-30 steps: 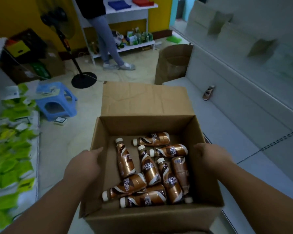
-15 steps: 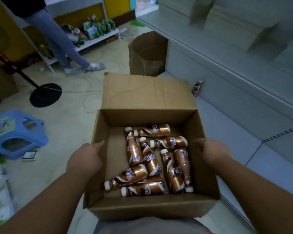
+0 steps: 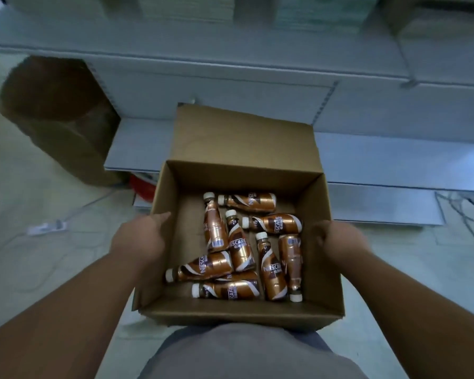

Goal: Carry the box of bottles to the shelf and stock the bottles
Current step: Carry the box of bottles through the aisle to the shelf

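I hold an open cardboard box (image 3: 238, 313) in front of my waist. Several brown coffee bottles (image 3: 241, 247) with white caps lie loose on its bottom. My left hand (image 3: 138, 240) grips the box's left wall, thumb over the rim. My right hand (image 3: 340, 244) grips the right wall the same way. The far flap stands open toward the grey metal shelf (image 3: 394, 162), whose low board lies just beyond the box.
A large brown paper bag (image 3: 58, 119) stands on the floor at the left, against the shelf end. Something red (image 3: 143, 187) lies under the low board. Upper shelf boards run across the top. Pale tiled floor lies on both sides.
My view has turned right to face the shelf squarely. The person, fan and blue stool have left the view. The box stays in both hands, bottles barely shifted.
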A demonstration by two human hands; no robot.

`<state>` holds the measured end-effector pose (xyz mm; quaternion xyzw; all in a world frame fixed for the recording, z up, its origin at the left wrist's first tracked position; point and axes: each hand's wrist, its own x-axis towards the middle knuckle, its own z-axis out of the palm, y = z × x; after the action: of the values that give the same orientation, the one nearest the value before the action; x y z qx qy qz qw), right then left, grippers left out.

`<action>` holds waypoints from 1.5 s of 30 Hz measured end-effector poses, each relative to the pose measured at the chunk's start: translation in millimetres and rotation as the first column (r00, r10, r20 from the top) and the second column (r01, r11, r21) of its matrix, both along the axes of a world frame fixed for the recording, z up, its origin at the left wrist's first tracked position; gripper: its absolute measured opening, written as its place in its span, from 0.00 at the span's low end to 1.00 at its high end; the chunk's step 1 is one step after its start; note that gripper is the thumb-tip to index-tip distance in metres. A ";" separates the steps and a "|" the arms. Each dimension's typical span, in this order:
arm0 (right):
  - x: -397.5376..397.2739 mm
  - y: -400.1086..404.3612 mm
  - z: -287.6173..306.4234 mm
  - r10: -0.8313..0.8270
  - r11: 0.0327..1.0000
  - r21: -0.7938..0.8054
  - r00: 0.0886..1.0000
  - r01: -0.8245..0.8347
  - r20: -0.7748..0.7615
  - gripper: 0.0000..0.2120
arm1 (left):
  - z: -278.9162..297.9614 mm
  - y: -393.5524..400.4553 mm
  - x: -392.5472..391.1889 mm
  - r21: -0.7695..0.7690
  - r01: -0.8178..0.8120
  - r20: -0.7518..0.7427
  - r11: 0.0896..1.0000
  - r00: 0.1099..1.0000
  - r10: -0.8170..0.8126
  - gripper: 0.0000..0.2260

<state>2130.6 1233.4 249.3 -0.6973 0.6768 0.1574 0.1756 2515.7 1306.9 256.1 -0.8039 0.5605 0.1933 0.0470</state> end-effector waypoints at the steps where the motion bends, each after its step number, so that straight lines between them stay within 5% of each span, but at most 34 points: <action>1: -9.2 7.4 1.3 -0.052 0.999 -0.008 0.999 0.052 0.003 0.13 | 0.9 -10.6 -6.7 0.005 0.032 -0.007 0.999 0.999 -0.032 0.29; 9: -95.0 70.9 -14.5 -0.397 0.916 -0.053 0.917 0.398 0.030 0.16 | -0.8 -94.0 -99.8 -0.002 0.421 0.022 0.907 0.907 -0.420 0.30; 18: -123.2 100.6 -58.5 -0.697 0.717 -0.015 0.716 0.697 -0.041 0.17 | -51.3 -178.0 -189.4 0.098 0.688 0.014 0.719 0.722 -0.692 0.28; 24: -98.7 97.8 -149.4 -0.829 0.542 0.105 0.551 0.834 -0.098 0.17 | -152.5 -214.8 -225.0 0.192 0.814 -0.022 0.548 0.562 -0.827 0.23; 36: -57.6 156.6 -469.9 -0.933 0.345 0.100 0.353 0.933 -0.076 0.23 | -463.9 -204.7 -234.2 0.260 0.877 -0.045 0.404 0.429 -0.902 0.26; 40: -37.9 168.7 -538.3 -0.959 0.262 0.096 0.271 0.960 -0.085 0.23 | -535.4 -208.9 -242.5 0.245 0.922 -0.021 0.299 0.314 -0.949 0.27; 45: -10.4 165.9 -593.1 -0.973 0.211 0.002 0.210 0.978 -0.092 0.19 | -591.1 -219.0 -233.6 0.247 0.932 -0.011 0.266 0.278 -0.961 0.26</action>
<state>2120.2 1399.2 -343.8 -0.1065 0.9652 0.0571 0.2320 2282.2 1087.9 -334.9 -0.3114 0.9008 0.1262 0.2750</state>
